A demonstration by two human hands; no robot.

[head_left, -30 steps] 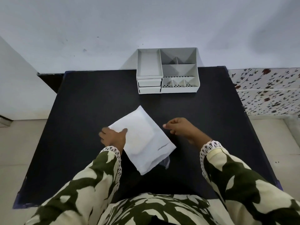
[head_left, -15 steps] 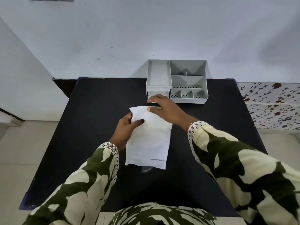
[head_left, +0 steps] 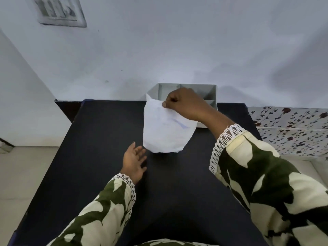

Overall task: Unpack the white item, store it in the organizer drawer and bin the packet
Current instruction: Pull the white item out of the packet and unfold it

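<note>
sleeves: camouflage-patterned green and cream cuffs with white lace trim, nearest the camera, one on each forearm.
tabletop [head_left: 99, 157]: black, flat, running from the near edge back to the wall; no other loose thing shows on its bare surface.
left hand [head_left: 134, 159]: low over the tabletop, palm turned up and fingers spread loose, gripping nothing; it sits just below and to the left of the packet's lower edge, apart from it.
packet [head_left: 165, 128]: white, soft and slightly crumpled, hanging upright in the air above the tabletop; a faint bluish mark shows on its face. whether the white item is inside cannot be told.
right hand [head_left: 184, 103]: raised higher and farther out, thumb and fingers pinched on the packet's top right edge, carrying its whole weight.
organizer [head_left: 212, 93]: grey, divided into compartments, standing at the far edge of the tabletop against the wall; the packet and the right hand cover most of it, so its drawers are hidden.
wall: pale, plain, with a framed white switch plate [head_left: 60, 11] high at the left.
floral surface [head_left: 291, 128]: white with dark red and black sprigs, to the right beyond the tabletop.
</note>
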